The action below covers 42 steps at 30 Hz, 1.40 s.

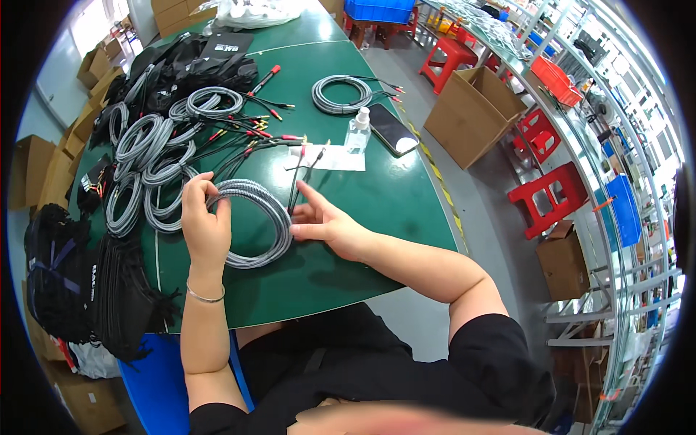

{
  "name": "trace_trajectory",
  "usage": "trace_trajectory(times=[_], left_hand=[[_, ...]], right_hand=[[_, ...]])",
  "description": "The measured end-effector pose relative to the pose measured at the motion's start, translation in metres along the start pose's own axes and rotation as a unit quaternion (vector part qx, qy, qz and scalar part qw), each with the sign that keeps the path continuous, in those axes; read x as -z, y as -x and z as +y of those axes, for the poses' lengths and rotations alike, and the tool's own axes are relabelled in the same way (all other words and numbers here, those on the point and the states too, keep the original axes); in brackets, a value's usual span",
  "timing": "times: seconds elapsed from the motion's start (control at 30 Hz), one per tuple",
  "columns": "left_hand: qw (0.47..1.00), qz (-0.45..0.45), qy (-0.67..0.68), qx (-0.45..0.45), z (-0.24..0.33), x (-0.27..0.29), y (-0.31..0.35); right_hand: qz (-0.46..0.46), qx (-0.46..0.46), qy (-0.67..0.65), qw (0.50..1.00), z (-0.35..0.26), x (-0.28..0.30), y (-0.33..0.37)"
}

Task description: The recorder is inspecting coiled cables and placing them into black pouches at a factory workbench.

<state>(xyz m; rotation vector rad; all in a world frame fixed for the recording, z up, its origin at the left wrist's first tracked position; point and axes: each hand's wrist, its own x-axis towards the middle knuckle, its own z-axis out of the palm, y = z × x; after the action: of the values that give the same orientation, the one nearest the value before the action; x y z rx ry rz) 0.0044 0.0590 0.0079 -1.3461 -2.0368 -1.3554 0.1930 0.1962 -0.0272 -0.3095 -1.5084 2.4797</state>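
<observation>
A ring of grey braided cable (254,260) is tilted up over the near part of the green table. Closed on the ring's left edge is my left hand (205,221), with thumb and fingers around the strands. My right hand (330,226) is at the ring's right side, fingers spread, its thumb tip against the edge. Thin black leads (295,185) rise from the ring beside those fingertips, toward red-and-gold plugs (303,150). Where the right hand's lower fingers end is partly hidden.
Several finished-looking cable coils (143,143) lie left, beside black bags (181,69). Another coil (341,95) rests farther right, near a clear bottle (357,134), a phone (394,130) and white paper (344,158). A cardboard box (471,116) and red stools (549,199) stand beyond the table.
</observation>
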Motion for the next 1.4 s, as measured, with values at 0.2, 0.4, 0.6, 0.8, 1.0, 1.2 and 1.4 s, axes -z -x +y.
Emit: trace_trajectory(times=[0.2,0.4,0.6,0.8,1.0,1.2,1.4], left_hand=[[0.913,-0.205,0.167,0.311,0.030,0.001,0.002],[0.980,-0.047,0.166,0.101,0.030,-0.006,0.022],[0.996,-0.032,-0.002,-0.077,0.034,-0.006,0.015],[0.969,-0.161,-0.091,-0.166,0.046,0.001,0.018],[0.978,-0.201,-0.053,0.023,0.037,-0.010,0.024],[0.970,-0.103,-0.134,-0.177,0.051,-0.005,0.026],[0.979,-0.119,-0.118,-0.116,0.047,-0.007,0.023]], right_hand=[[0.113,0.129,0.076,0.982,-0.017,0.006,0.005],[0.116,0.131,0.265,0.948,-0.029,0.001,0.010],[0.078,0.223,0.447,0.863,-0.032,-0.005,0.014],[0.040,0.200,0.524,0.827,-0.028,-0.003,0.017],[0.133,0.321,0.674,0.652,-0.025,-0.016,0.016],[0.155,0.385,0.682,0.602,-0.032,-0.032,0.021],[0.122,0.153,0.517,0.834,-0.025,-0.022,0.018]])
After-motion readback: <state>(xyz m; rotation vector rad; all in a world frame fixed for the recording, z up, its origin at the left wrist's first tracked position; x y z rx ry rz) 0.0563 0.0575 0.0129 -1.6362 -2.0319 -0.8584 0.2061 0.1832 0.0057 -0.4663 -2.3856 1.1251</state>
